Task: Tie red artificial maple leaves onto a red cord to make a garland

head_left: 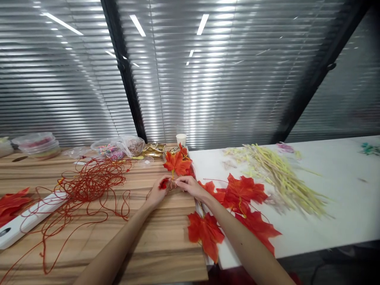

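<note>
My left hand (158,192) is closed around the lower end of an orange-red artificial maple leaf (177,163), and a bit of red shows among its fingers. Opposite it, my right hand (189,185) pinches at the leaf's yellow stem, fingertips almost meeting those of the left. Whether a thin cord is also pinched there is too small to tell. Beside and beneath my right forearm lie more red maple leaves (242,192), with thin red cord running among them. Another leaf (206,234) hangs over the wood table's right edge.
A tangle of red cord (95,178) covers the left of the wood table (166,237), partly over a white bar-shaped object (32,219). Plastic tubs (38,144), bags and a paper cup (181,139) line the back. Yellow stems (279,178) spread across the white table (341,190).
</note>
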The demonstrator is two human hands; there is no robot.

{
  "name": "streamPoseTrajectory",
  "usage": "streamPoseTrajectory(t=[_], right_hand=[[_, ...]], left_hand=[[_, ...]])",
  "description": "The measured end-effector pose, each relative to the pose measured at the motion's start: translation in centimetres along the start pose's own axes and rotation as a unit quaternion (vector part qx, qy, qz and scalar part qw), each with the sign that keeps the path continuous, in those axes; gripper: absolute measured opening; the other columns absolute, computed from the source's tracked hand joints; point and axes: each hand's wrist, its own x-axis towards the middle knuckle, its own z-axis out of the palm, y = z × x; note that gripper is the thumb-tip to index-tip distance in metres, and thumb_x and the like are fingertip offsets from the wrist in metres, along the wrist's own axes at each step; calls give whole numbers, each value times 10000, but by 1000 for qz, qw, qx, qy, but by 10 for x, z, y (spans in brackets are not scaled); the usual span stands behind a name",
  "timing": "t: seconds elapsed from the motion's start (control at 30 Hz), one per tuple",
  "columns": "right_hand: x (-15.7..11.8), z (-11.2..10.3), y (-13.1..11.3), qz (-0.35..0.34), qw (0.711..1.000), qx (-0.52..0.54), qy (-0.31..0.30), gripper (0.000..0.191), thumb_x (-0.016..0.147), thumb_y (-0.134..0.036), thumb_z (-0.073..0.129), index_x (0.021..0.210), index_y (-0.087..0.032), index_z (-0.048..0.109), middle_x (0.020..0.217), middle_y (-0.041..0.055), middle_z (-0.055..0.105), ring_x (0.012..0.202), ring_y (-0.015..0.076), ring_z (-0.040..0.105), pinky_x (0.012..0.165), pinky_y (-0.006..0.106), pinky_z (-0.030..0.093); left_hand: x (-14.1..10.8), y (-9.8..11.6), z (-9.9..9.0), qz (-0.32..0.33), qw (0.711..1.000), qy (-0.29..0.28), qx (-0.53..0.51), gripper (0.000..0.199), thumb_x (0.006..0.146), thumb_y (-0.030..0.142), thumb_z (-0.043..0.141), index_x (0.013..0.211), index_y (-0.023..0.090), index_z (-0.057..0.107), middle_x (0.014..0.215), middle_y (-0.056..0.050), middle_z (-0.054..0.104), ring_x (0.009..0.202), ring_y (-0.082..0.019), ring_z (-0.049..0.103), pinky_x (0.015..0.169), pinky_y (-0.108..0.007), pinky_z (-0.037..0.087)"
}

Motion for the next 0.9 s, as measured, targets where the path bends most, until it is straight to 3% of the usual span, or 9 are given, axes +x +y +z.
streamPoseTrajectory(t=[0.13, 0.3, 0.47, 0.67, 0.9], right_hand=[[-1, -3, -2, 5, 1000, -14, -14, 348, 772, -448, 529, 827, -127, 651, 561, -32, 427, 516, 68, 323, 466, 189, 244], [-2, -4, -5, 16, 1000, -10, -9, 344, 772, -446, 529, 828, -133, 663, 525, -49, 368, 497, 64, 269, 458, 189, 229], [-2, -4, -4, 23, 999, -18, -20, 352, 756, -463, 545, 810, -134, 658, 519, -46, 384, 489, 68, 275, 458, 200, 232], [-2, -2, -7, 8, 999, -34, -34, 373, 764, -469, 534, 831, -125, 660, 528, -42, 391, 492, 62, 260, 454, 205, 172], [-2, -2, -9, -4, 999, -39, -37, 366, 770, -474, 523, 762, -128, 643, 551, -32, 421, 516, 70, 282, 481, 210, 209]], left_hand=[[-1, 0, -3, 18, 999, -18, 41, 163, 652, 248, 582, 801, 187, 603, 599, 8, 536, 585, -128, 473, 552, -220, 372], [-4, 4, -4, 35, 998, -31, 42, 209, 708, 211, 502, 903, 190, 575, 607, 10, 514, 590, -125, 464, 580, -219, 378], [-4, 5, -4, 91, 990, -58, 90, 247, 672, 130, 458, 876, 189, 585, 702, -1, 553, 682, -131, 489, 670, -231, 385], [-3, 3, -4, 67, 990, -61, 110, 271, 675, 153, 469, 916, 184, 587, 693, -9, 552, 738, -164, 508, 696, -247, 394], [-3, 3, -5, 100, 984, -65, 136, 261, 649, 108, 444, 850, 188, 591, 739, -18, 581, 759, -169, 518, 753, -264, 394]])
